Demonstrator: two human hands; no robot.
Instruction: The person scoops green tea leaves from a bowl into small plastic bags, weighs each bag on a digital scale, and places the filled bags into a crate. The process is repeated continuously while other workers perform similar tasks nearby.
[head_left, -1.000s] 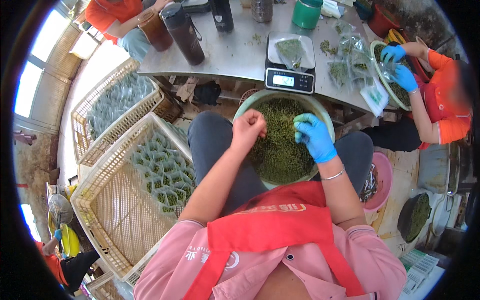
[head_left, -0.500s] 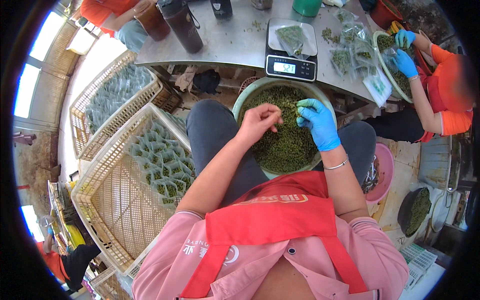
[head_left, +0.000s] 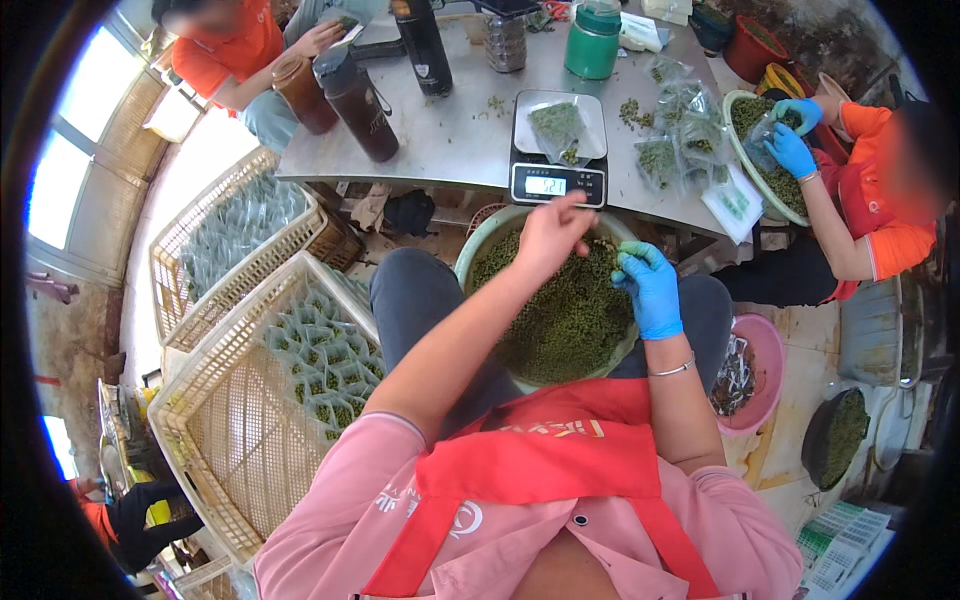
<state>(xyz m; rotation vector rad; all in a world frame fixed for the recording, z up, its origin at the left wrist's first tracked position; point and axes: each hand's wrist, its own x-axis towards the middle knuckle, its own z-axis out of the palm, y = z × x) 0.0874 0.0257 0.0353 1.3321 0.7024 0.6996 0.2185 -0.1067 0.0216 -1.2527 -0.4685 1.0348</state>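
Head view: the bare left hand (head_left: 552, 238) reaches over the far side of a big round tub (head_left: 466, 262). Its fingers are a little bent and a bit apart, close to the front of a scale (head_left: 545, 186); I cannot tell if they touch it. The right hand (head_left: 648, 290), in a blue glove, is over the tub's right side. Its fingers are bent, with the tips near each other, but I cannot tell if they pinch anything. Small green berries (head_left: 555, 325) lie inside the tub, between the person's knees. A clear bag (head_left: 557, 128) of green bits sits on the scale, on a metal table (head_left: 450, 150).
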